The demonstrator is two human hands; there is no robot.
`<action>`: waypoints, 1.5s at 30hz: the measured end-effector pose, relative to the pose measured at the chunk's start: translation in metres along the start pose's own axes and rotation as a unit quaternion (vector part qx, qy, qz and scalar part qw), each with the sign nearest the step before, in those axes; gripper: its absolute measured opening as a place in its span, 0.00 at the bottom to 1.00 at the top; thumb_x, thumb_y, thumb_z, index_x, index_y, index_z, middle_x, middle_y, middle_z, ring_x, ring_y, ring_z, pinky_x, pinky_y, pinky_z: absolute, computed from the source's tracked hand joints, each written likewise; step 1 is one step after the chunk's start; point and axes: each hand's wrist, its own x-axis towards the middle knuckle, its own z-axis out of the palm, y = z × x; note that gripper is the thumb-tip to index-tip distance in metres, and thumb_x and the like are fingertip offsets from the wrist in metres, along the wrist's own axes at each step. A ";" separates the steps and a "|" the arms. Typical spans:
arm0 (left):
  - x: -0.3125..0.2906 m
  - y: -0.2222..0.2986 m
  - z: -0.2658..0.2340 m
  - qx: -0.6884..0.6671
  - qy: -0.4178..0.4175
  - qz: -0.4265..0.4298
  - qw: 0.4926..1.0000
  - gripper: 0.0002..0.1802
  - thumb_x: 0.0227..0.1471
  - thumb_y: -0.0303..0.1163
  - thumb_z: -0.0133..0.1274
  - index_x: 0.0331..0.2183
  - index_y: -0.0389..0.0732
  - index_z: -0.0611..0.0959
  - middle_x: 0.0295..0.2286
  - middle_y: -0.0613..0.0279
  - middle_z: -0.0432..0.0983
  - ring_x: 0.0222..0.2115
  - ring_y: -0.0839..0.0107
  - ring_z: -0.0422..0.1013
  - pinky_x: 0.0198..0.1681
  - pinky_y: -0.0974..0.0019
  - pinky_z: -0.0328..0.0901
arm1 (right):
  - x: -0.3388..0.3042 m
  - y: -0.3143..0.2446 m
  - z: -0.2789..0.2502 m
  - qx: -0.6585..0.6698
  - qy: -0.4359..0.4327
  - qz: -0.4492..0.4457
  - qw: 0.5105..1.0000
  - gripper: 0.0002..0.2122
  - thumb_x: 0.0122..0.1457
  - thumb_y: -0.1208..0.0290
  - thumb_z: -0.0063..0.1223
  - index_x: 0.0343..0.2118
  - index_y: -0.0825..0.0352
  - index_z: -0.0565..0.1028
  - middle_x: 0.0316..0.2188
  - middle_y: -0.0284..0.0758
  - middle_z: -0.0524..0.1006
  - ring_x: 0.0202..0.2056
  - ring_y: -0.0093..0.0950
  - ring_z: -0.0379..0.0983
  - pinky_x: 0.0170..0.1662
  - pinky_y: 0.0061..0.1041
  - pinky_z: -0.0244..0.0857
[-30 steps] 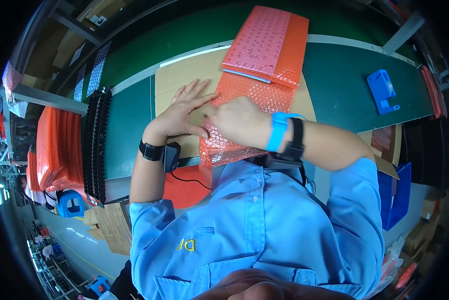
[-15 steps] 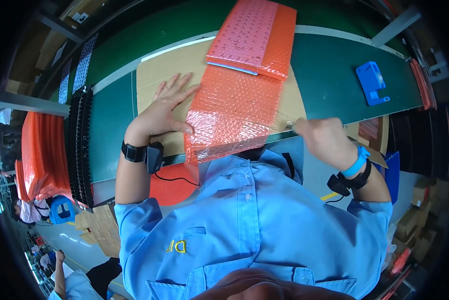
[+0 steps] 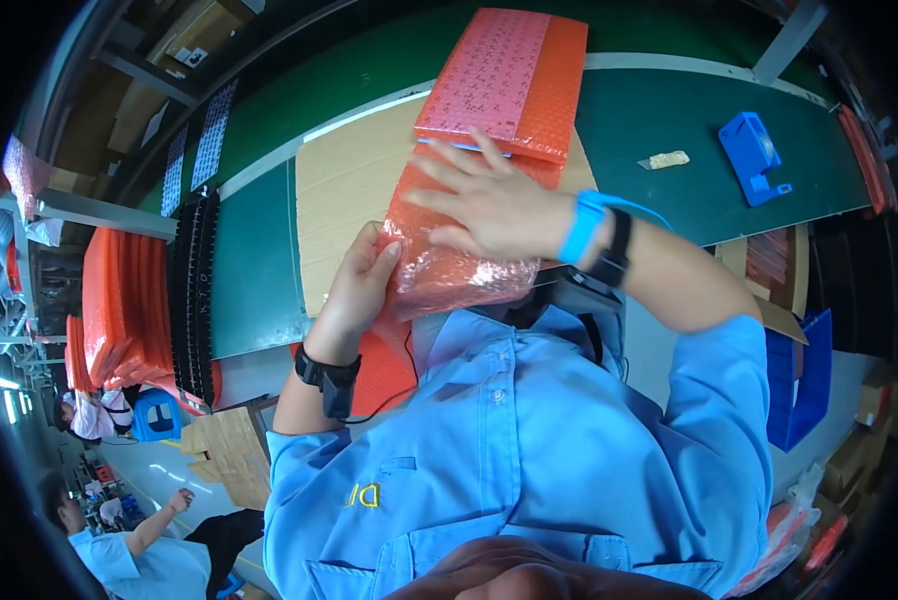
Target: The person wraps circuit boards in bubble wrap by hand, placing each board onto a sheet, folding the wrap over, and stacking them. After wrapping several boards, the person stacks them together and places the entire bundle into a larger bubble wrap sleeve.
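A sheet of red bubble wrap [image 3: 459, 285] runs off the near edge of the workbench, over brown cardboard. My left hand [image 3: 362, 278] is closed on its left edge, thumb on top. Across the sheet lies my right hand [image 3: 489, 205], palm down with fingers spread, fingertips just short of a flat stack of red bubble wrap [image 3: 554, 85] with a pink strip. A small blade with a pale wrapped handle [image 3: 669, 159] rests on the green mat, away from both hands.
A blue tape dispenser [image 3: 749, 160] stands on the right of the green mat [image 3: 629, 110]. Black slotted strips [image 3: 197, 300] and piled red bubble-wrap pieces [image 3: 124, 305] are at the left. Below right is a blue bin [image 3: 804, 385]. Another person [image 3: 149, 560] is at lower left.
My right hand has moved left onto the wrap; the small blade now lies on the mat. My left hand has gone from lying flat on the cardboard to gripping the wrap's edge.
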 end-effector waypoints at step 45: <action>0.238 0.065 -0.287 0.571 0.384 -0.163 0.707 0.62 0.35 0.70 0.66 0.63 0.40 0.65 0.57 0.39 0.67 0.60 0.43 0.61 0.64 0.46 0.53 | -0.009 0.009 0.003 0.514 -0.098 0.039 0.852 0.09 0.51 0.77 0.60 0.38 0.65 0.79 0.32 0.41 0.81 0.35 0.42 0.79 0.38 0.34 0.72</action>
